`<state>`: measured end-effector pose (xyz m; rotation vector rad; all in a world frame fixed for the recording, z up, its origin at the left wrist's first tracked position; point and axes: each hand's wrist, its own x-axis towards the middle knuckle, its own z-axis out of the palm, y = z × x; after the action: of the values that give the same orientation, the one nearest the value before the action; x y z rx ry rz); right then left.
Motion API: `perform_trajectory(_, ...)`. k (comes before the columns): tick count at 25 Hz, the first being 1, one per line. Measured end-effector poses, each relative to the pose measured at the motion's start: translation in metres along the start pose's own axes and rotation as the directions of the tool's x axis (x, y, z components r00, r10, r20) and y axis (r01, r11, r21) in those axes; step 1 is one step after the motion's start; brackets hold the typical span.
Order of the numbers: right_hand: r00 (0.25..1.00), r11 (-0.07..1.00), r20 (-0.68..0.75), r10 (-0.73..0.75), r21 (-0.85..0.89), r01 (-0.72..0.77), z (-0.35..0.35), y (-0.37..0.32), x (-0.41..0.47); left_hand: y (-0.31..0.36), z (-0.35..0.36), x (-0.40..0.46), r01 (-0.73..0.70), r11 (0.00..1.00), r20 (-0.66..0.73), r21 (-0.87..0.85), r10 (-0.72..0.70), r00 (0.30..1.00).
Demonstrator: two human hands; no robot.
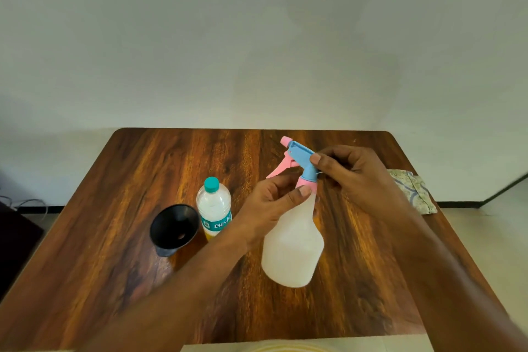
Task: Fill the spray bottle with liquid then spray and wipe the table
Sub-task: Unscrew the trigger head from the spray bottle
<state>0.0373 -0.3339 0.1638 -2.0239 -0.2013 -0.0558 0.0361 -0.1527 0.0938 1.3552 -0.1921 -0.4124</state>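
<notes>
Item: spray bottle (293, 240), translucent white body with a blue-and-pink trigger head (300, 158), held upright near the middle of the wooden bench (114, 280); whether its base rests on the wood or hangs just above cannot be told. Left hand (268, 203) — fingers curled round the neck, thumb laid against the pink collar, apparently to steady the body against twisting. Right hand (354, 177) — fingers pinching the blue stem of the trigger head from the right, a grip that suits unscrewing it, since the bottle looks empty and must be opened before filling. Item: water bottle (213, 206), clear plastic, teal cap still on, printed label, standing upright just left of the left hand; a yellowish band shows at its foot. Item: black funnel (174, 227), lying tilted with its wide mouth toward the camera, touching or just beside the water bottle — both set within easy reach for pouring. Item: patterned cloth (414, 190), folded, at the right edge of the bench, well apart from the bottles, presumably kept dry there until wiping.
</notes>
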Motion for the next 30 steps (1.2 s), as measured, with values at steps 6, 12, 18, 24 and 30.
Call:
perform_trajectory(6, 0.991, 0.964, 0.033, 0.131, 0.227, -0.135, 0.028, 0.035, -0.044, 0.011, -0.003, -0.003, -0.101, 0.895, -0.270, -0.435, -0.023, 0.963)
perform_trajectory(12, 0.963, 0.773, 0.169, 0.211, 0.574, -0.270, 0.056, 0.042, -0.066, 0.023, 0.001, -0.006, -0.164, 0.891, -0.256, -0.424, 0.056, 0.965)
perform_trajectory(18, 0.907, 0.560, 0.320, 0.273, 0.714, -0.420, 0.057, 0.039, -0.073, 0.026, -0.008, -0.012, -0.095, 0.850, -0.117, -0.518, 0.039, 0.992)
perform_trajectory(24, 0.833, 0.395, 0.509, 0.218, 0.734, -0.552, 0.069, 0.042, -0.082, 0.026, -0.014, -0.017, -0.060, 0.900, -0.098, -0.432, 0.019, 0.995)
perform_trajectory(30, 0.876, 0.502, 0.403, 0.265, 0.718, -0.482, 0.075, 0.040, -0.078, 0.027, -0.007, -0.019, -0.063, 0.877, -0.198, -0.476, -0.037, 0.979)
